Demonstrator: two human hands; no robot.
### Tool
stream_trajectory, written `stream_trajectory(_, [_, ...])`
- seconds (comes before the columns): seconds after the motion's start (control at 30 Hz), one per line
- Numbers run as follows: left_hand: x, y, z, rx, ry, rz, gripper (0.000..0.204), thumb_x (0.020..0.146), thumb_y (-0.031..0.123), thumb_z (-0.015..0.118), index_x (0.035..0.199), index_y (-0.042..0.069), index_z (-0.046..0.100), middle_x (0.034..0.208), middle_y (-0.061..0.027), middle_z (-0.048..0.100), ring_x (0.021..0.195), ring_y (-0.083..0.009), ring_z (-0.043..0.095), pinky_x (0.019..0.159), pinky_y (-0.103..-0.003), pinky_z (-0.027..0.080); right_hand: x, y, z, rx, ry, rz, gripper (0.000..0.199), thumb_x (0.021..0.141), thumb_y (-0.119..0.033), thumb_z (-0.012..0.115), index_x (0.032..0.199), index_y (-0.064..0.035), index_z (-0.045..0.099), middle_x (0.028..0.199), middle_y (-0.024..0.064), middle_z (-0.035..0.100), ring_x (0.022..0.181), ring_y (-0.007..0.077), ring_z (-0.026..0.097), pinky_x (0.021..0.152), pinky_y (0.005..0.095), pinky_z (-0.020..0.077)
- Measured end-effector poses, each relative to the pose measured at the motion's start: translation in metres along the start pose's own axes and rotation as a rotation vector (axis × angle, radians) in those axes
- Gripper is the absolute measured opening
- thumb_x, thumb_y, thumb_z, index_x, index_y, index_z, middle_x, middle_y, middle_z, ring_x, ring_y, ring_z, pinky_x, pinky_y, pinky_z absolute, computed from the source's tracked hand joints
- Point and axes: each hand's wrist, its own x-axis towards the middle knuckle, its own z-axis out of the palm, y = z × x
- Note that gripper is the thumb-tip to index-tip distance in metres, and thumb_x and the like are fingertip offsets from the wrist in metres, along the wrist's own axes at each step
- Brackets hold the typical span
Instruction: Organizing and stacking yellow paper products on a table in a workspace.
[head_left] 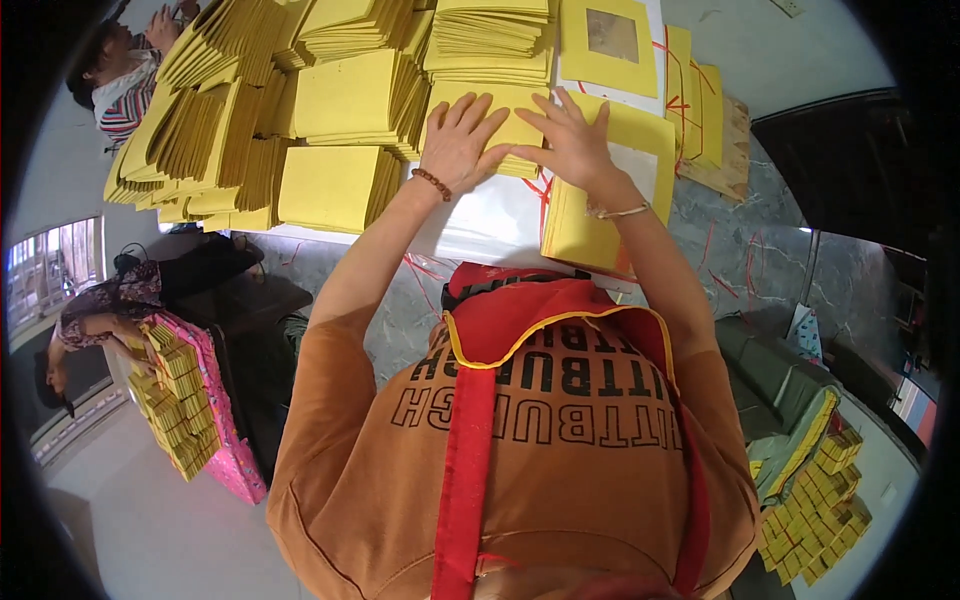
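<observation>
My left hand point(458, 143) lies flat, fingers spread, on a stack of yellow paper sheets point(516, 128) in front of me. My right hand point(570, 138) presses on the same stack beside it, fingers apart, its fingertips meeting the left hand's. A bead bracelet circles my left wrist and a thin bangle my right. The stack rests on a white sheet point(480, 225) covering the table. A slanted pile of yellow paper point(580, 225) leans just below my right wrist.
Many fanned piles of yellow paper point(240, 140) cover the table's left and far side. A yellow sheet with a foil square point(608, 42) lies ahead. Two other people sit at left point(120, 80) point(100, 310), one by a pink basket of yellow bundles point(185, 400). More bundles point(815, 500) lie at lower right.
</observation>
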Motion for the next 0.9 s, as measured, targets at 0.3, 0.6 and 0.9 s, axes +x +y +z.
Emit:
stream_trajectory(0.3, [-0.016,0.019,-0.03,-0.023,-0.066,0.133,0.072,0.071,0.036,0.07,0.135,0.025,0.04,0.134,-0.0101,0.043,0.124,-0.0283,0.038,0.099,-0.054,0.027,-0.101,0.072,-0.049,0.755,0.472,0.514,0.04,0.091,-0.025,0.055,0.123,-0.0024,0.054,0.127,0.0148,0.051,0.119,0.0267,0.046,0.1,0.0346,0.0345])
stream_trajectory(0.6, [-0.017,0.021,-0.01,0.098,-0.05,0.098,0.068,0.072,0.018,0.064,0.135,0.026,0.04,0.132,-0.0121,0.043,0.123,-0.0306,0.039,0.099,-0.052,0.028,-0.218,0.064,0.013,1.126,0.397,1.159,0.049,0.097,-0.04,0.037,0.128,-0.003,0.047,0.124,0.0102,0.053,0.112,0.0229,0.051,0.094,0.034,0.0374])
stream_trajectory(0.9, [-0.017,0.025,-0.014,0.104,-0.078,0.101,0.065,0.074,0.019,0.063,0.135,0.025,0.04,0.132,-0.0115,0.042,0.123,-0.031,0.038,0.098,-0.054,0.026,-0.205,0.051,0.012,1.188,0.311,0.884,0.044,0.099,-0.035,0.034,0.124,-0.001,0.05,0.122,0.0097,0.053,0.112,0.0186,0.049,0.095,0.0312,0.0369])
